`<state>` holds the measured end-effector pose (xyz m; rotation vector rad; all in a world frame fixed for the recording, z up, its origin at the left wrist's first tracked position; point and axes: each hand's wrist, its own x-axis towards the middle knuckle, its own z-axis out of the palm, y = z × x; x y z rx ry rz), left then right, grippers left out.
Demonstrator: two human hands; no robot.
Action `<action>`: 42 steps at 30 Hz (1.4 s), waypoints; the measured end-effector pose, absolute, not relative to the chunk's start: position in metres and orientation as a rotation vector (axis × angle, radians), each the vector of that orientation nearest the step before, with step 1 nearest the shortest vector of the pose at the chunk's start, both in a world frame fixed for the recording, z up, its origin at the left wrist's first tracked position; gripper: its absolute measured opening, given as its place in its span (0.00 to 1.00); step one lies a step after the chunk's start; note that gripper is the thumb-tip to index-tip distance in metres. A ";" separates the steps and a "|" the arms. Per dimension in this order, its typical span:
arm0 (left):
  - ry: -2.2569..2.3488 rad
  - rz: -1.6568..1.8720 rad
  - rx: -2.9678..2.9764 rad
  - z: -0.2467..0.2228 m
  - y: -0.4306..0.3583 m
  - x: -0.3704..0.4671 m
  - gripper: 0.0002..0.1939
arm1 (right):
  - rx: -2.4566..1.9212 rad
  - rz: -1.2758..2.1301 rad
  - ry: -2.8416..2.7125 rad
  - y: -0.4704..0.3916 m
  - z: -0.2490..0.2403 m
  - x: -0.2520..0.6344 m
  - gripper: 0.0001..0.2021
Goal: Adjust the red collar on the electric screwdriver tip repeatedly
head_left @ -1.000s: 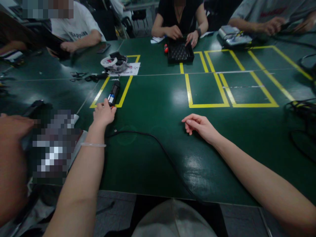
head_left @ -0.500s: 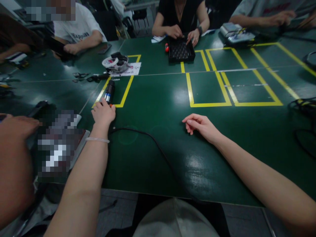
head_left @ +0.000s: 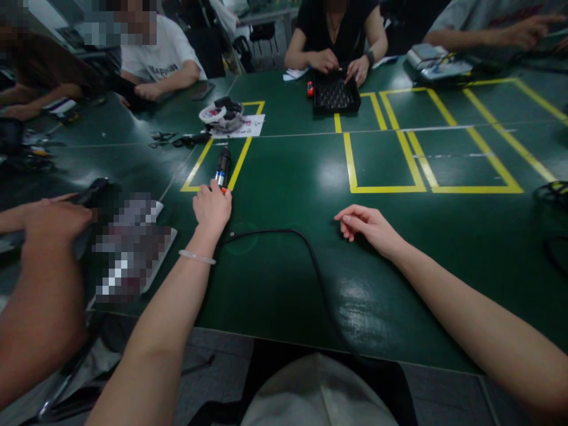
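Note:
My left hand [head_left: 213, 204], with a pale bracelet on its wrist, is wrapped over the near end of a corded electric screwdriver [head_left: 223, 161]. The tool is black with a silver and blue band, and a bit of orange shows by my fingers. Its black nose points away from me, inside a yellow tape outline [head_left: 242, 163]. From under my wrist a black cord [head_left: 306, 242] curves right and down to the table's near edge. My right hand [head_left: 366, 225] rests low over the green table [head_left: 275, 284], fingers loosely curled and partly apart, holding nothing I can see.
A neighbour's hand [head_left: 57, 216] is at left, near a blurred-out flat item [head_left: 133, 248]. Beyond the screwdriver sit tape rolls [head_left: 219, 115] on white paper [head_left: 252, 125]. Across the table a person's hands work over a black tray [head_left: 337, 97]. Dark cables [head_left: 554, 192] lie far right.
My left hand and the screwdriver have shifted right within the tape outline, and the cord bows more sharply. The view has turned slightly left. My right hand keeps its pose.

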<state>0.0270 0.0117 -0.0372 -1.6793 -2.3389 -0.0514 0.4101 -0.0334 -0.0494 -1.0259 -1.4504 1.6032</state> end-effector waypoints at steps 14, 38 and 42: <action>-2.027 0.048 -2.150 -0.022 -0.052 0.152 0.26 | -1.098 1.245 -1.606 -0.040 -0.053 0.404 0.11; -1.795 -0.190 -2.710 -0.026 -0.070 0.199 0.36 | -1.093 1.814 -1.350 -0.045 -0.046 0.389 0.14; -1.803 -0.199 -2.720 -0.025 -0.069 0.199 0.35 | -1.065 1.828 -1.294 -0.044 -0.046 0.391 0.15</action>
